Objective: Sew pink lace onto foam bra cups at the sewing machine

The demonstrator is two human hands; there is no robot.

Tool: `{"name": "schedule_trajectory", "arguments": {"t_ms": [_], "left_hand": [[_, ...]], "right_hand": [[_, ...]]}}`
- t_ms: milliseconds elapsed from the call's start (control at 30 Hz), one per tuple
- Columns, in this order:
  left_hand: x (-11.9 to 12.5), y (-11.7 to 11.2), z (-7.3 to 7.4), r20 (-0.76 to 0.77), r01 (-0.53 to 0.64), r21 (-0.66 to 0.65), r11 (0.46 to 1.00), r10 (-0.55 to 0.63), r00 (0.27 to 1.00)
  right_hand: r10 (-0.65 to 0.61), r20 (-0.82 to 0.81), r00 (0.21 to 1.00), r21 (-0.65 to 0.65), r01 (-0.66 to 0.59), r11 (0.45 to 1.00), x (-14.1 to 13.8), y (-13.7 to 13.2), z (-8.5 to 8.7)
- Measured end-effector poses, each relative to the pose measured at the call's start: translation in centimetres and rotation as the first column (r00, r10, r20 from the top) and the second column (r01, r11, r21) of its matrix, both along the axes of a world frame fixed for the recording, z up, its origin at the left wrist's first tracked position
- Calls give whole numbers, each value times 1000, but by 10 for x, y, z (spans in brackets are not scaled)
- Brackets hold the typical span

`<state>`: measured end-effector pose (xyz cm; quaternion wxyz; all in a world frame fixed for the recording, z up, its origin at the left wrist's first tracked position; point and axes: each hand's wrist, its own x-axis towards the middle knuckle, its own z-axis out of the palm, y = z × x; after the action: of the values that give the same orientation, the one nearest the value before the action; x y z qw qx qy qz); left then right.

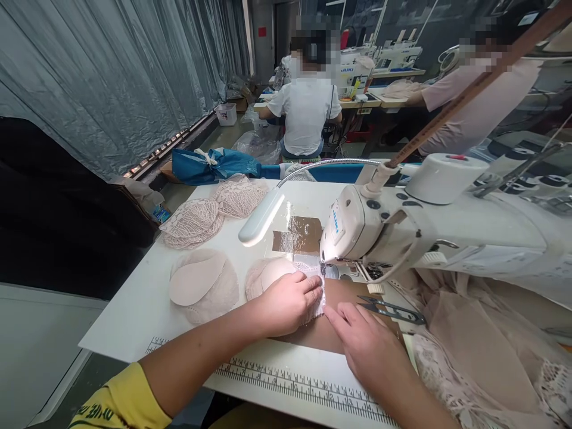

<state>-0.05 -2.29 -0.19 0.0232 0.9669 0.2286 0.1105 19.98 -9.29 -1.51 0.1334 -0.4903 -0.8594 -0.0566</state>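
Yellow sleeve (129,399), pushed up at the elbow, off the table's (134,316) near edge
Left hand (290,305): forearm slanting in across the near edge; palm down, wrist low, fingers together and slightly bent, laid flat upon the cup (273,271), not clenched
Right hand (369,342): forearm coming over the near edge at right; back of hand up, fingers loosely curled, leftmost fingertip at the cup's lace border; whether it pinches the border, cannot tell
Cup, one, pale, lace-edged: mid-table, under the left fingers and reaching out leftward past them; its far right border beside the needle of the sewing machine (353,223)
Brown sheet (308,336): beneath both hands
Snips (393,308), dark: just beyond the right hand
Ruler (290,378): printed strip along the near edge
Pad (196,280), on mesh: towards the left edge
Lace cups (192,223), stacked: by the far left corner
Lamp (259,217): over the table's far part
Lace heap (482,351): right of the right hand
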Motion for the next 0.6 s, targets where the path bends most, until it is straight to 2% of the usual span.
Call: {"name": "schedule_trajectory", "arguments": {"t_ms": [133,267,367,467,600], "left_hand": [[-2,11,0,8,-20,-29,999,20,1000],[-5,23,0,7,-4,-46,999,4,1000],[-7,29,1,-3,18,-40,999,-18,1000],[-7,29,4,-18,16,-16,1000,-17,1000],[-7,23,6,10,29,-3,1000,-29,1000]], "right_hand": [[-57,63,996,-42,60,997,-2,10,5],[-99,187,977,-175,132,976,-6,23,14],[-116,236,965,-222,170,960,-8,28,18],[-124,216,968,-188,165,968,-8,29,14],[-89,157,984,-70,101,992,-4,28,6]]}}
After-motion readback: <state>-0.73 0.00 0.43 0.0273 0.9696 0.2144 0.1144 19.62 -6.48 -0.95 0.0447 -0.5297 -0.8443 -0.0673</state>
